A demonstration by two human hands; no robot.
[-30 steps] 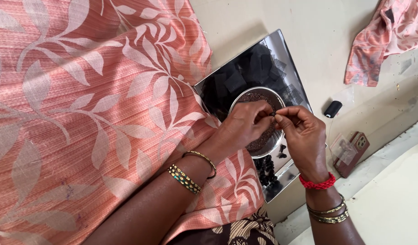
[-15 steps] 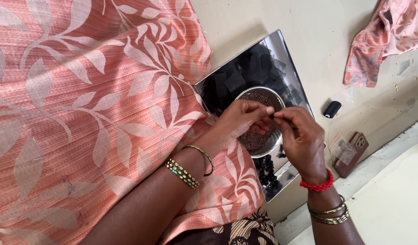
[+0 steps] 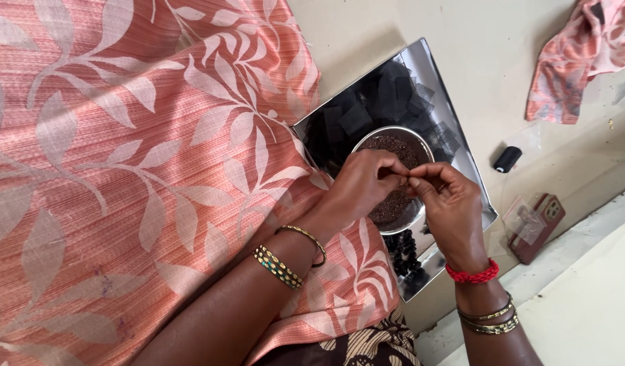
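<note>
Left hand [image 3: 363, 186] and right hand [image 3: 448, 203] meet fingertip to fingertip, pinching something too small to identify, directly above steel bowl [image 3: 421, 139] of dark beads on mirrored tray [image 3: 461, 169].

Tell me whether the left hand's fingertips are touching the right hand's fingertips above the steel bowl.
Touching. The head view shows the left hand and right hand pinched together fingertip to fingertip, no gap between them, over the steel bowl of dark granules.

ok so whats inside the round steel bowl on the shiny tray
The round steel bowl holds a dark brown granular material. The left hand and right hand cover its middle, so what lies there cannot be seen.
</note>
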